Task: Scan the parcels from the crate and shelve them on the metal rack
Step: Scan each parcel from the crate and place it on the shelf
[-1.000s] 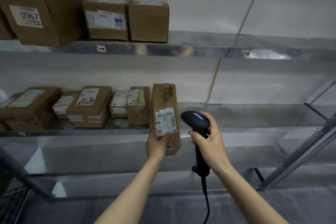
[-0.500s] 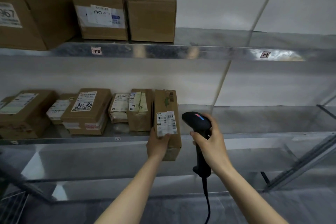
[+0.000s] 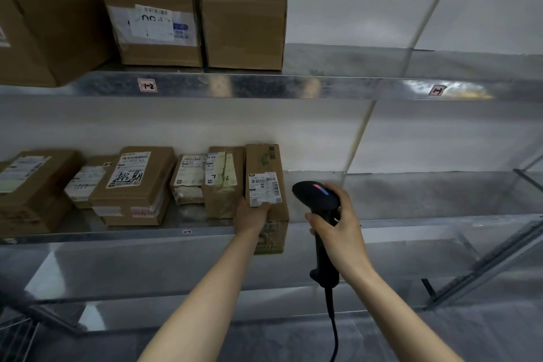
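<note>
Rack point(image 3: 323, 88) of bright metal fills the view, with cardboard boxes point(image 3: 244, 29) on its top shelf and a row of smaller parcels point(image 3: 141, 182) on its middle shelf point(image 3: 440, 194). The held parcel point(image 3: 264, 160) sits at that shelf's front edge, touching the row, its near end overhanging. The left grip point(image 3: 251, 216) is clamped on its lower part. The right grip point(image 3: 342, 232) is wrapped round the black scanner point(image 3: 316, 197), just right of the parcel.
</note>
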The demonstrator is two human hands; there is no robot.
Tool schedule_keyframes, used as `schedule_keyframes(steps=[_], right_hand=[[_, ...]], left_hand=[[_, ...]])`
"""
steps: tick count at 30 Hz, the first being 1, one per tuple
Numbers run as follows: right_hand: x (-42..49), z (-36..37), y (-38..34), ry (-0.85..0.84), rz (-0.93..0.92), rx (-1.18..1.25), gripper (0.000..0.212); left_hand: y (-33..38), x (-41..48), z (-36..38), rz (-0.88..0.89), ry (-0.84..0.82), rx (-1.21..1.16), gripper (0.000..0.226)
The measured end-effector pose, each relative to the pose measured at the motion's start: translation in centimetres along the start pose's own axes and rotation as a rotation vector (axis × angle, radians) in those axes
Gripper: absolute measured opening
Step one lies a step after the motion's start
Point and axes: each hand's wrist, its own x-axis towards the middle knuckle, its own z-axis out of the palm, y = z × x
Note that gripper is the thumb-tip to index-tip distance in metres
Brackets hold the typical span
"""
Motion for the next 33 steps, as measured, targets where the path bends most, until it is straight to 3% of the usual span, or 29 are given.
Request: schedule_keyframes(steps=[9, 15, 23, 28, 33], right_hand=[[0.6, -0.6, 0.0, 0.006, -0.005, 0.026, 0.054], [0.5, -0.7, -0.2, -0.028, -0.009, 0.029, 0.054], [-0.1, -0.9, -0.1, -0.043, -0.022, 0.048, 0.054], [-0.3, -1.2, 0.1, -0.040, -0.010, 0.056, 0.054], [-0.6, -1.1, 0.1, -0.019, 0.013, 0.049, 0.054]], left_hand=[[0.5, 1.1, 0.4, 0.006, 0.015, -0.008, 0.049], [-0.3, 0.3, -0.1, 0.144, 0.040, 0.009, 0.061], [-2.7, -2.8, -0.2, 0.492, 0.124, 0.380, 0.091], [-3.8, -2.5, 0.1, 0.490, 0.157, 0.702, 0.094], [-4.0, -1.8, 0.0, 0.487, 0.196, 0.805, 0.090]])
